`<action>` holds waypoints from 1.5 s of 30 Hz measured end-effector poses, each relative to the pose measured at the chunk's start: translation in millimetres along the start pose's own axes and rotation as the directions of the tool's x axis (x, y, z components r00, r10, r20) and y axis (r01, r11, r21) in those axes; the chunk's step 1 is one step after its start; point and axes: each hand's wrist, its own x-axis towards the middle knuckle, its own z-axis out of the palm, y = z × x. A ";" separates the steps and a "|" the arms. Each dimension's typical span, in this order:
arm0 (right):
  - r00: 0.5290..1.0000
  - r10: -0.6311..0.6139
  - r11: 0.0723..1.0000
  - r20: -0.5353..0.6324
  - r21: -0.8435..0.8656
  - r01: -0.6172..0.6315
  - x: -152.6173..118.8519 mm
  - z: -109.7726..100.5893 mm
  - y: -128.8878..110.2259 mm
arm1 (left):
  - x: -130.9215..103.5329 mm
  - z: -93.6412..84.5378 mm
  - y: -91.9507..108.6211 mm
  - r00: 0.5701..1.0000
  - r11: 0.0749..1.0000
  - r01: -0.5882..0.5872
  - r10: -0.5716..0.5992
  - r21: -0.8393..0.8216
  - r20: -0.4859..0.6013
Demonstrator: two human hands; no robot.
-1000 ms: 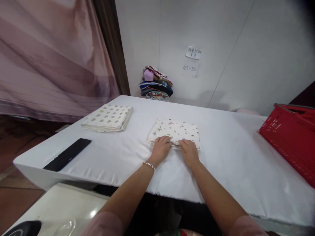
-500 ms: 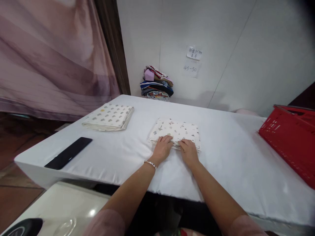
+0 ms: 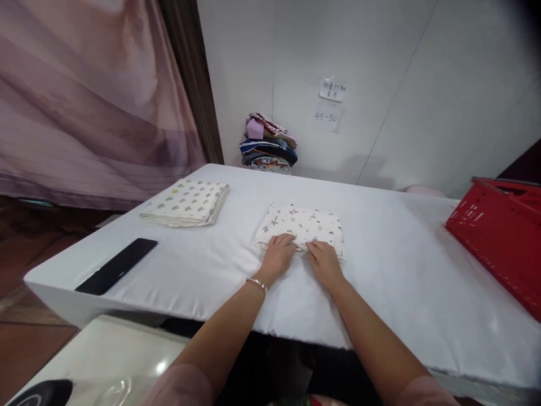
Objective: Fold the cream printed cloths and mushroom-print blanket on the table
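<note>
White folded cloth with scattered small motifs (image 3: pixel 303 221): at dial centre, on white fabric-covered table (image 3: pixel 389 270). Bare left hand (image 3: pixel 278 258), silver bracelet (image 3: pixel 257 283) at wrist; bare right hand (image 3: pixel 326 264): both touching the cloth's six o'clock edge, fingers close together; whether pinching, cannot tell. Cream folded cloth with grey motifs (image 3: pixel 186 202): nine o'clock. Black flat rectangular object (image 3: pixel 117 266): between eight and nine. Red perforated plastic basket (image 3: pixel 499 237): three o'clock.
</note>
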 end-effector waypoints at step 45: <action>0.996 0.063 0.998 -0.062 0.032 -0.061 4.4 1.6 5.4 | 15.2 16.0 22.7 0.996 0.993 -0.093 0.092 0.067 0.019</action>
